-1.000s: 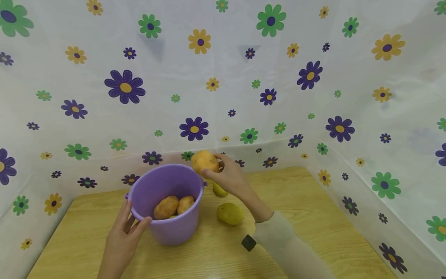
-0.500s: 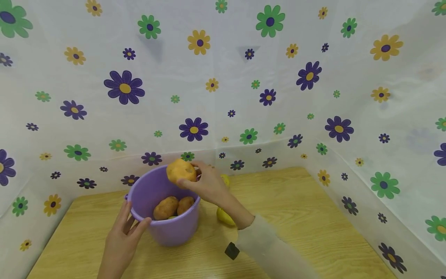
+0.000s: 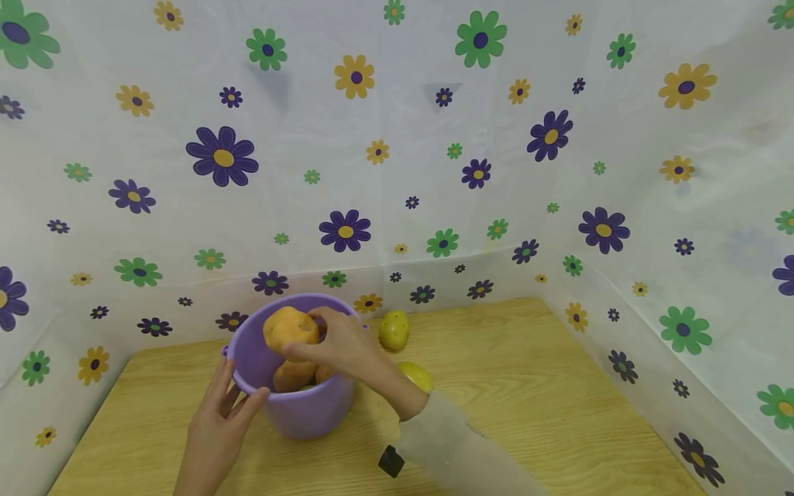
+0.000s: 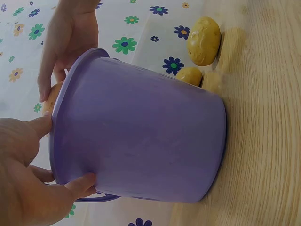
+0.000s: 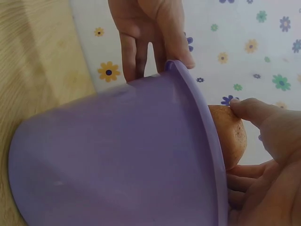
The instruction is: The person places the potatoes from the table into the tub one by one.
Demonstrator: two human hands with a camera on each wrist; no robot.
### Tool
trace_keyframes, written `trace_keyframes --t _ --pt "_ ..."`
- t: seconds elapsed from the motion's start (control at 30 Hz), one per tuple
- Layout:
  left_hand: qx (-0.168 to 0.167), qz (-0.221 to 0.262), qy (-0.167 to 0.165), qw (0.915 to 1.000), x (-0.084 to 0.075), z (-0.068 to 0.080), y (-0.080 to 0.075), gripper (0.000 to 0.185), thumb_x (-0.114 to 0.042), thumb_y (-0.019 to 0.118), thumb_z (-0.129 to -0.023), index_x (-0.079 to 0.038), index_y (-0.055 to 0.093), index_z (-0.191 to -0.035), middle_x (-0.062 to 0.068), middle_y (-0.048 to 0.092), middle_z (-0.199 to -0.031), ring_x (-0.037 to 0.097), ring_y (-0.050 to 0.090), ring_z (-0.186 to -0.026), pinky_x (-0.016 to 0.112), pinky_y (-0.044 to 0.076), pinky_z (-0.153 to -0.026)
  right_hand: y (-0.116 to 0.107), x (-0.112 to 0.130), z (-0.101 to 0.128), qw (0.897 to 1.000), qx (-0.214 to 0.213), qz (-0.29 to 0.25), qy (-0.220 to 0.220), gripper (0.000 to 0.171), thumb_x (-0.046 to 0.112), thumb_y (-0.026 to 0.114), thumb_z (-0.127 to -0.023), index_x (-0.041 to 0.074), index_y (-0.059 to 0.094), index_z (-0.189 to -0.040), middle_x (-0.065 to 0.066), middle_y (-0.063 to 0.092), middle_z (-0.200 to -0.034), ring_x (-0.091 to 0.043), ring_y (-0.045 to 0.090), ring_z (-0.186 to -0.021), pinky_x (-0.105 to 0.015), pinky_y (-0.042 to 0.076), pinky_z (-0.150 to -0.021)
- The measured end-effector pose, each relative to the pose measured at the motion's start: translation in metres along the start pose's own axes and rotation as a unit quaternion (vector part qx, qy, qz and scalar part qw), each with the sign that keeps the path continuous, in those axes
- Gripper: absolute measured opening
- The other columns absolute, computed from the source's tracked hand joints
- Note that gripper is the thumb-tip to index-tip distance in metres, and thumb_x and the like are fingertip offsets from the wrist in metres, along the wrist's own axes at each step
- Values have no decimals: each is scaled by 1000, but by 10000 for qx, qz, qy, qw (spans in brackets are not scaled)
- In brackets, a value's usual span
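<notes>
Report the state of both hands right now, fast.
Left hand: closed, holding the purple bucket at its rim.
Right hand: closed, holding a potato at the bucket's mouth.

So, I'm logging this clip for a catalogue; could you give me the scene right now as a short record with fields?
Container: purple bucket, upright on the wooden table
Left hand: holds the bucket at its rim
Right hand: holds a potato over the bucket's opening
In bucket: two brown potatoes visible; anything beneath mostly hidden
On table: two yellow potato-like items, right of the bucket in the head view
Backdrop: white sheet with printed flowers
</notes>
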State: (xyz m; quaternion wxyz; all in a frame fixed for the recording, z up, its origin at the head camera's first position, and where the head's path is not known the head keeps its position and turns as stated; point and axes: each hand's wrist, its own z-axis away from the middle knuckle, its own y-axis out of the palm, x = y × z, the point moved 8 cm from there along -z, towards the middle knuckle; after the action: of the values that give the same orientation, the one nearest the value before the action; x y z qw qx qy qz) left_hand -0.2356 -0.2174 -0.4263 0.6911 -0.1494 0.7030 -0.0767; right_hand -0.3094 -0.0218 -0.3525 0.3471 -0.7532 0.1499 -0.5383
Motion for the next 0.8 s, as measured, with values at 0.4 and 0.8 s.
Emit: trace_keyframes --t 0.4,0.8 --pt "-35 19 159 9999 -2 0 0 91 -34 69 -101 -16 9 -167 -2 0 -171 41 26 -151 8 43 -100 21 5 1 10000 21 -82 1 76 69 71 -87 11 66 -135 0 76 -113 -11 71 -101 -25 61 -83" --pt "-22 55 278 9996 -4 0 0 90 -31 69 -102 -14 8 -167 0 0 -171 43 25 -151 6 43 -98 20 10 2 9987 11 235 -450 54 47 77 -92 7 70 -127 -1 76 -110 -10 70 -99 -19 58 -83"
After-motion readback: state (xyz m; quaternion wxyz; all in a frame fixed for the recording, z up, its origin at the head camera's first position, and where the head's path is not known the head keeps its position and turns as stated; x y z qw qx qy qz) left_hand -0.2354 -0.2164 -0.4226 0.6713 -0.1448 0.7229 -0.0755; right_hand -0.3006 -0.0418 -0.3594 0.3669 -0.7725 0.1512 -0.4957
